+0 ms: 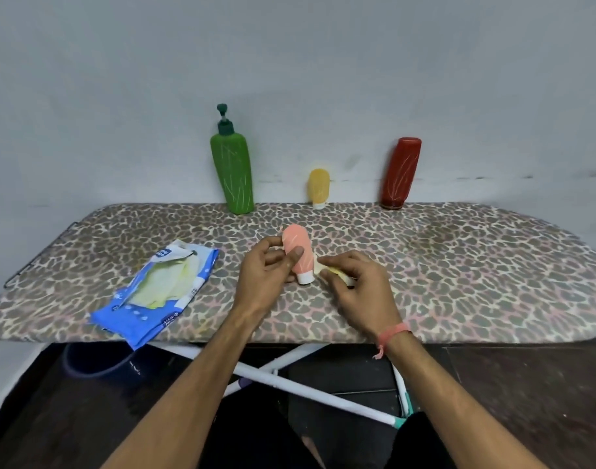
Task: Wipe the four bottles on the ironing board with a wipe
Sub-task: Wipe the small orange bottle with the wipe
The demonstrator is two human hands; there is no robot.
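Note:
My left hand [264, 275] grips a small pink bottle [297, 247] with a white cap, cap end down, just above the ironing board [459, 265]. My right hand [357, 286] pinches a crumpled pale yellow wipe [327, 269] beside the bottle's lower right side. At the board's far edge, against the wall, stand a tall green pump bottle [233, 170], a small yellow bottle [318, 187] on its white cap, and a red bottle [400, 173] on its cap.
An open blue wipe packet [154, 292] lies on the board's left front, pale wipes showing. The board has a leopard-print cover. White crossed legs [289, 384] and a dark bucket [96, 362] are below, over a dark floor.

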